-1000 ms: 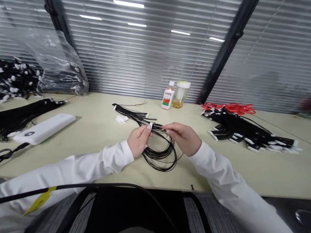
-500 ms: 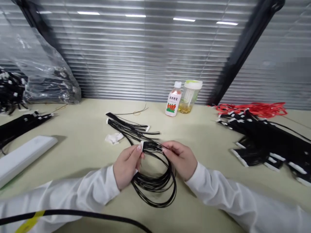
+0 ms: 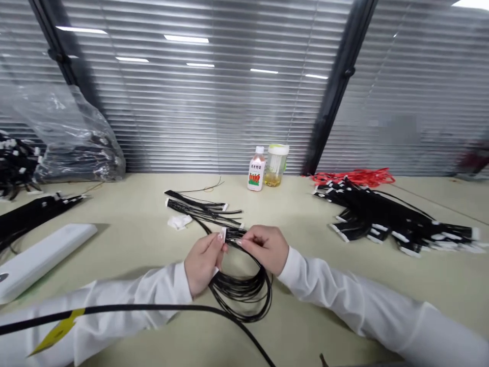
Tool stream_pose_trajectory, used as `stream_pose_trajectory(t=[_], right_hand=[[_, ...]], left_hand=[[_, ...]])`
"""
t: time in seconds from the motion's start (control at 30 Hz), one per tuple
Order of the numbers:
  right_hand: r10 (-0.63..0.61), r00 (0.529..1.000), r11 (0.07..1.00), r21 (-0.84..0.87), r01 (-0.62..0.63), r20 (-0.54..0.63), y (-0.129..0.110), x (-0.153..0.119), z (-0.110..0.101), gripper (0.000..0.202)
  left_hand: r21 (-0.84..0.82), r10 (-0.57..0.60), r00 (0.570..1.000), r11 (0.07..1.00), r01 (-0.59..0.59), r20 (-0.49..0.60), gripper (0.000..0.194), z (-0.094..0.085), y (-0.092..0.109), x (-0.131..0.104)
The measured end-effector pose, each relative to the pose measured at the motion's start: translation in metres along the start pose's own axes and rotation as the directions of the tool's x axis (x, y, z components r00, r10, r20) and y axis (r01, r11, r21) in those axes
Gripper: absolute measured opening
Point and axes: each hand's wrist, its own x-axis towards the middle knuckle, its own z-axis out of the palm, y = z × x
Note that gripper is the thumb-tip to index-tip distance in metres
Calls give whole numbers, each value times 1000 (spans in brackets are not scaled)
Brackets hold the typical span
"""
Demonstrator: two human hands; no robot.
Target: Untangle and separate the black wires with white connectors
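My left hand (image 3: 205, 260) pinches the white connector (image 3: 223, 234) at one end of a looped black wire harness (image 3: 244, 288). Just to its right, my right hand (image 3: 266, 248) is closed, thumb and fingertips pressed together on the thin black wires near that connector. Whether it grips one wire or several is too small to tell. The harness loop hangs below and between both hands, close over the table. Beyond my hands lie more black wire harnesses (image 3: 198, 209) with white ends, and a crumpled white scrap (image 3: 179, 221) sits to their left.
A white box-like device (image 3: 46, 260) and black cables (image 3: 30, 216) lie left, with a plastic bag (image 3: 80, 148) behind. A juice bottle (image 3: 256, 171) and a lidded cup (image 3: 275, 168) stand near the blinds. Black harnesses (image 3: 378, 209) and red cords (image 3: 355, 177) are piled right. A black cable (image 3: 153, 308) crosses in front.
My right hand has moved left along the wires, closer to the connector in my left hand. The camera view has turned to the right and tilted up a little.
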Motion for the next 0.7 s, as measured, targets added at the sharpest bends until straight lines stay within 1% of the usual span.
stream_pose_trajectory(t=[0.13, 0.3, 0.37, 0.47, 0.57, 0.7], right_hand=[[37, 999, 999, -2, -37, 30, -4, 3, 3, 32], [45, 997, 999, 20, -46, 69, -7, 4, 3, 31], [49, 995, 998, 25, -51, 84, -7, 4, 3, 31], [-3, 995, 1000, 13, 1, 104, -7, 3, 1, 30], [-70, 993, 998, 5, 70, 96, -7, 1, 0, 27], [-78, 992, 997, 7, 78, 101, -8, 0, 0, 23]], left_hand=[[-12, -7, 999, 1000, 8, 44, 42, -2, -3, 3], [9, 68, 993, 998, -69, 94, 39, -4, -2, 1], [9, 79, 990, 997, -80, 113, 38, -4, -1, -1], [18, 84, 989, 996, -86, 124, 38, -4, 1, -1], [27, 110, 985, 993, -115, 130, 37, -3, 1, -2], [40, 124, 983, 991, -131, 139, 37, -2, -1, -3]])
